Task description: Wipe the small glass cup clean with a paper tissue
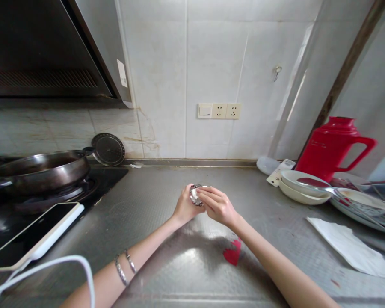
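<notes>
Near the middle of the metal counter [141,188], my left hand [184,206] is wrapped round a small round glass-like object [193,201] with a shiny, patterned rim. My right hand [218,206] reaches over it from the right, fingers together, pressing a bit of white tissue or cloth [197,193] at its opening. The hands meet at the object, and the fingers hide much of it. A red paper cutout [232,252] lies on the counter below my right forearm.
A pan [45,171] sits on the stove at left, beside a phone [35,235] with a white cable [67,258]. At right are a red thermos [327,147], stacked bowls [303,194], plates [365,205] and a white napkin [354,248].
</notes>
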Demonstrator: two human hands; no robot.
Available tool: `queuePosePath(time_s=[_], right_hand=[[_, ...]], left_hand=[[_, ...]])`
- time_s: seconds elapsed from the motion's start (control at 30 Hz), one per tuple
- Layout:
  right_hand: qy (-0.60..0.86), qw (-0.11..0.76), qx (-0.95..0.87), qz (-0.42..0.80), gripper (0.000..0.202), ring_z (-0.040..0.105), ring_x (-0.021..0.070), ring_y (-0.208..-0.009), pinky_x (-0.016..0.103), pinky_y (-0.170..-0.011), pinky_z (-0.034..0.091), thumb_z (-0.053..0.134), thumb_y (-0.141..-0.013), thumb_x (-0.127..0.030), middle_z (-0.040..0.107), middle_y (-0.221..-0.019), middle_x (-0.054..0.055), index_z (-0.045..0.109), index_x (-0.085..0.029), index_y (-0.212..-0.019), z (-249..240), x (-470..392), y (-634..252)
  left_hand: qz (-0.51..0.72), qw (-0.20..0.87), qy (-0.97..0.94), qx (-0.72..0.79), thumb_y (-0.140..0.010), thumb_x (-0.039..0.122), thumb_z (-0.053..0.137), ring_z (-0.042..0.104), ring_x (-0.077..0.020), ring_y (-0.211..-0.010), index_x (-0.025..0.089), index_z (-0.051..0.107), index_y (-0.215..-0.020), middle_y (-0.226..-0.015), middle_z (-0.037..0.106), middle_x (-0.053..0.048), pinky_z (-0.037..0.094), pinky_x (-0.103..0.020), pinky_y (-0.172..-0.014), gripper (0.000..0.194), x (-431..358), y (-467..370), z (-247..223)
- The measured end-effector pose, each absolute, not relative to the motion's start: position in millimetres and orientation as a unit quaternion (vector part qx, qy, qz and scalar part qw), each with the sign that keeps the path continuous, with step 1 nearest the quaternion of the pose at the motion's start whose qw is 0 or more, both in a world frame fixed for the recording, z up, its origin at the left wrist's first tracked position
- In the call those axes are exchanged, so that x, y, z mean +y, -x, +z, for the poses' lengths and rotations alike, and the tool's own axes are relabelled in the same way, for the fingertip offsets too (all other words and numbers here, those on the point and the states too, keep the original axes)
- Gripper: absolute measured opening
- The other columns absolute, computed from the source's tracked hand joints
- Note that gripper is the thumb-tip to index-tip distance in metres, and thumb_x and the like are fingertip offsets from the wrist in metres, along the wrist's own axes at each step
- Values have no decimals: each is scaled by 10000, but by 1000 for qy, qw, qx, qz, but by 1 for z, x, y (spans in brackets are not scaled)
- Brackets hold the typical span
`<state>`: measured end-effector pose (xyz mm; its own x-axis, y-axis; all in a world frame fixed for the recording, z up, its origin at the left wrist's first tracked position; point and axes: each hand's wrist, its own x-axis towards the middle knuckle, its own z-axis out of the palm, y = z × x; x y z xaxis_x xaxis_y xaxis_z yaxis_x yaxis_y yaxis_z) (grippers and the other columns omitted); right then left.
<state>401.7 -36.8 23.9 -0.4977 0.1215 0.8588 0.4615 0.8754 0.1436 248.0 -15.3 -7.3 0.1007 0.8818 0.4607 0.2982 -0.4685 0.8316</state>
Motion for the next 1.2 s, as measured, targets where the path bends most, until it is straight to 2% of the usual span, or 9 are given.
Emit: queuePosePath(time_s=[0.1, 0.27, 0.37, 0.5, 0.67, 0.77, 0.9, 1.1, 1.2], right_hand=[[161, 468, -851, -174, 295, 645, 225, -1028, 373, -825, 576, 467, -864, -47, 719, -995, 105, 623, -180, -1076, 26, -36, -403], [264, 581, -768, -52, 203, 699, 205, -879, 339, -770, 587, 502, -895, -155, 740, -921, 73, 691, -210, -944, 27, -35, -398], [324, 613, -720, 4, 185, 714, 202, -803, 310, -723, 592, 531, -892, -215, 749, -880, 59, 716, -216, -894, 26, -35, -396], [305, 622, -721, 2, 184, 703, 208, -866, 336, -777, 584, 534, -890, -210, 743, -917, 63, 713, -225, -929, 24, -36, -395], [250, 619, -744, -36, 216, 691, 213, -923, 353, -802, 581, 535, -871, -131, 738, -947, 72, 701, -218, -980, 24, -42, -394], [231, 610, -757, -44, 239, 687, 219, -945, 361, -814, 578, 542, -860, -108, 738, -953, 72, 695, -217, -1009, 25, -43, -394], [262, 614, -744, -19, 201, 695, 216, -927, 354, -814, 582, 547, -873, -155, 739, -962, 68, 711, -222, -968, 26, -40, -395], [338, 627, -701, 29, 181, 720, 215, -831, 314, -747, 594, 558, -884, -232, 750, -925, 56, 733, -222, -926, 23, -35, -396], [321, 620, -716, 6, 191, 707, 210, -892, 320, -795, 582, 548, -885, -210, 741, -969, 64, 721, -220, -966, 20, -36, -395]], left_hand=[[518, 300, -678, 427, -480, 173, 807, 588, -163, -789, 173, 499, -1090, -864, 614, -10, 474, -283, -721, 683, -16, -250, -7], [520, 367, -663, 393, -498, 212, 813, 594, -151, -778, 178, 486, -1092, -896, 623, -6, 472, -260, -702, 680, -25, -255, 1], [510, 390, -664, 383, -524, 242, 813, 593, -144, -755, 172, 491, -1120, -877, 625, -3, 468, -246, -673, 681, -29, -254, 3], [509, 427, -658, 354, -577, 286, 800, 591, -134, -754, 158, 508, -1128, -886, 631, -17, 478, -236, -667, 636, -31, -254, 3], [505, 466, -633, 358, -590, 336, 785, 539, -94, -593, 140, 522, -1084, -779, 604, 3, 462, -204, -500, 592, -30, -253, 5], [506, 469, -624, 366, -585, 352, 779, 523, -88, -553, 141, 516, -1071, -749, 592, 14, 462, -205, -456, 591, -29, -253, 7], [508, 455, -632, 368, -601, 336, 768, 508, -80, -524, 145, 509, -1077, -710, 576, 33, 445, -205, -468, 574, -31, -252, 7], [521, 389, -648, 395, -574, 286, 792, 593, -125, -699, 147, 536, -1090, -828, 639, -11, 483, -227, -628, 593, -32, -250, 7], [521, 396, -638, 406, -604, 340, 773, 580, -116, -636, 148, 548, -1075, -799, 636, -6, 477, -212, -550, 556, -29, -249, 7]])
